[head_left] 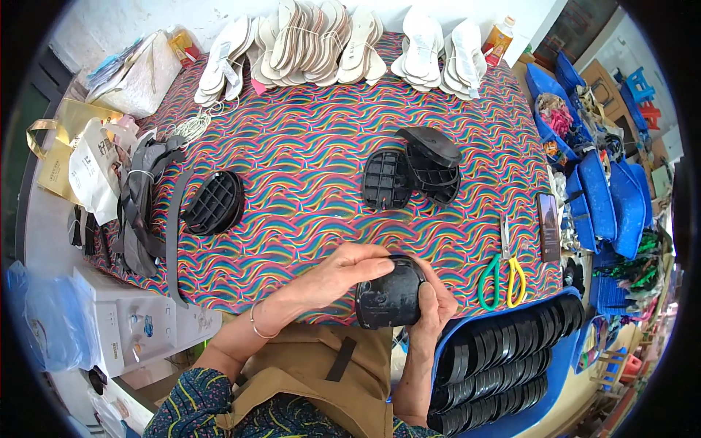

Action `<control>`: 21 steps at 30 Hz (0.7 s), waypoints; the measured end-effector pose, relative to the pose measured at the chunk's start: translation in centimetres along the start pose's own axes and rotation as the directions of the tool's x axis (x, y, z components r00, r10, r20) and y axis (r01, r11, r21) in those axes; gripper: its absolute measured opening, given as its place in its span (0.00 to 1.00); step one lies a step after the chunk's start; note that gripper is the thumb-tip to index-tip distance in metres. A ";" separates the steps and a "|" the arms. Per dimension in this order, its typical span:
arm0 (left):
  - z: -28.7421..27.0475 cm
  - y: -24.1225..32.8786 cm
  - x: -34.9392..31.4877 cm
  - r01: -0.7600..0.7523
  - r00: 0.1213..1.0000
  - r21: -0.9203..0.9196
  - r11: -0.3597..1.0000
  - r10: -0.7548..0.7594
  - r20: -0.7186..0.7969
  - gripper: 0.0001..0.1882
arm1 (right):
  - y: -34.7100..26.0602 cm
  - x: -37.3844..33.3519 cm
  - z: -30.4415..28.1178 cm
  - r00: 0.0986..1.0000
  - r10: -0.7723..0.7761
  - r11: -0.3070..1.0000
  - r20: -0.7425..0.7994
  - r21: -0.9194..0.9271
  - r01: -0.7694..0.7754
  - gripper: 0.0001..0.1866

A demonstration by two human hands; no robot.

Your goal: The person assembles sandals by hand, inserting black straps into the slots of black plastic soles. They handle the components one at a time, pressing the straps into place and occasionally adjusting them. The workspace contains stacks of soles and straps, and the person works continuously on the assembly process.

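Observation:
A black plastic shoe heel is held between my two hands, just over the near edge of the table, its smooth side showing. My left hand closes on its upper left, with thumb and fingers along the top edge. On its right side, my right hand grips with the thumb on the face and the fingers behind. Farther off lie more black heels: a stack with a gridded hollow face at left, a gridded one right of centre, and another leaning on the pile beside it.
Scissors with green and yellow handles lie at right beside a phone. A blue tray at lower right holds rows of black heels. Black strips hang at left. Bundled insoles line the back wall.

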State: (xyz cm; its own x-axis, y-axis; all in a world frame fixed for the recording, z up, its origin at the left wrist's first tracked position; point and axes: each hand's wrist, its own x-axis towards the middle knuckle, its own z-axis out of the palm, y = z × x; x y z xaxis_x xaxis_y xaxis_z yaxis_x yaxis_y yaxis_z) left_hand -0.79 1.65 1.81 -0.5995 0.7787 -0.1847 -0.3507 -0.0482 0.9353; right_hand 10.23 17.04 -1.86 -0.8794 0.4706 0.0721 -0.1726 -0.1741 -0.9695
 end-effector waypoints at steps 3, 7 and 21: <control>-0.5 1.0 -0.5 0.081 0.994 -0.067 0.994 -0.076 0.076 0.18 | 0.0 0.1 -0.4 0.999 0.025 1.000 0.023 -0.020 -0.024 0.21; -1.3 0.7 0.2 0.041 0.994 0.102 0.994 -0.052 0.101 0.19 | -0.1 0.4 -0.6 0.991 -0.047 0.976 0.129 -0.204 0.073 0.20; -0.8 -0.6 -0.9 0.045 0.991 0.020 0.999 -0.047 0.126 0.19 | 1.1 0.3 -0.7 0.965 0.259 0.966 0.041 -0.029 -0.258 0.34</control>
State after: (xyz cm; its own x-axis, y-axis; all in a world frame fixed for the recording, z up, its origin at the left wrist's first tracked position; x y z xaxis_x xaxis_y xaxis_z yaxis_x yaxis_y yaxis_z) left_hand -0.58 0.46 1.17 -0.4870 0.8527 -0.1889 -0.3626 -0.0007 0.9319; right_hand 10.12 17.61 -3.09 -0.9115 0.3735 -0.1721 0.0733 -0.2644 -0.9616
